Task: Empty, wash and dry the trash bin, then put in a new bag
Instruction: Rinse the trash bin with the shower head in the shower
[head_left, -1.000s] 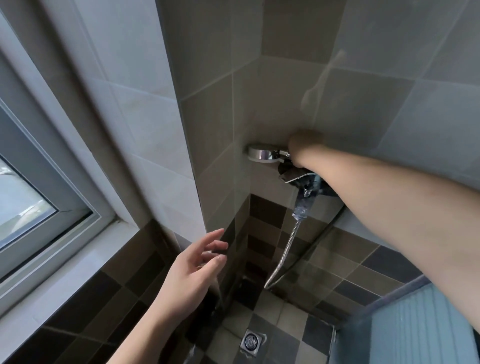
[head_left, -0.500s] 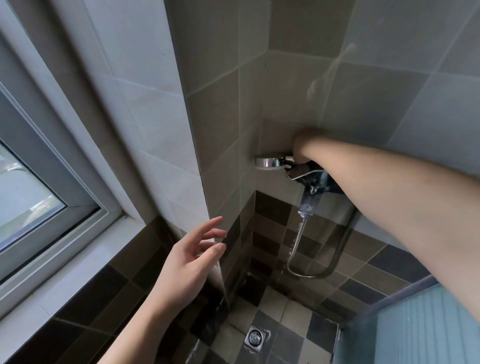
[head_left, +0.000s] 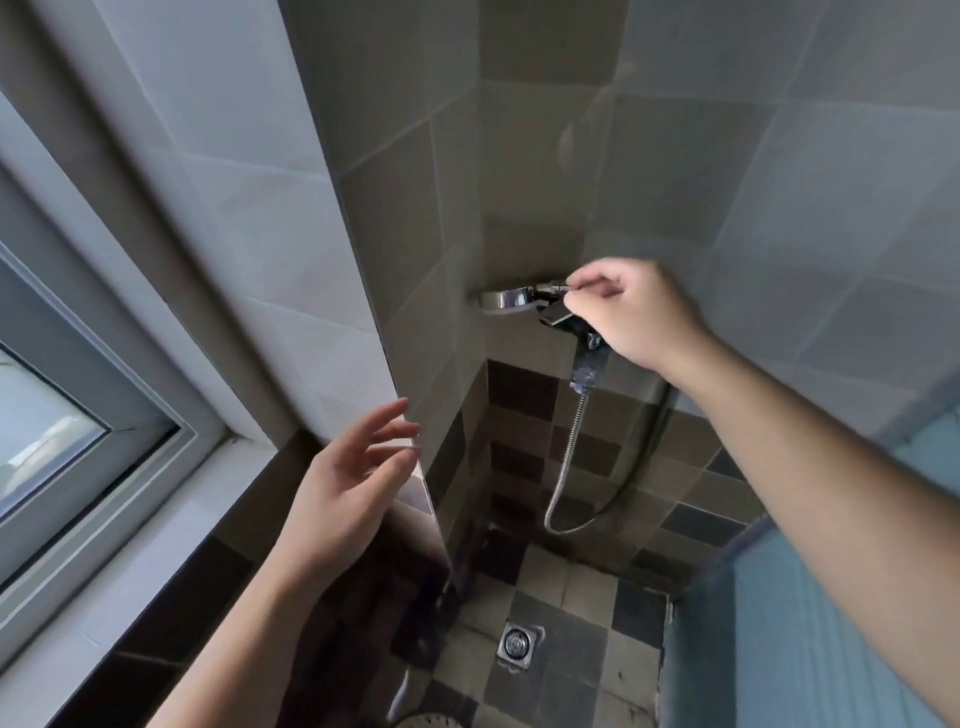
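A chrome shower head (head_left: 506, 300) sits in its wall holder in the tiled corner, facing left. My right hand (head_left: 634, 317) reaches in from the right, and its thumb and forefinger pinch the handle just behind the head. Below it is the dark mixer tap (head_left: 558, 318), from which a metal hose (head_left: 569, 452) hangs in a loop. My left hand (head_left: 348, 483) hovers with fingers spread beside the jutting wall edge (head_left: 415, 483), holding nothing. A curved rim (head_left: 421, 721) shows at the bottom edge; I cannot tell whether it is the trash bin.
A floor drain (head_left: 516, 643) lies in the checkered tile floor below. A window (head_left: 47, 415) with a wide sill fills the left side. A blue ribbed panel (head_left: 810, 623) closes off the right side. The shower corner is narrow between the walls.
My right hand has drawn back from over the shower head, so its fingers now show pinching the handle. My left hand has stayed near the wall edge. The view has tilted down slightly.
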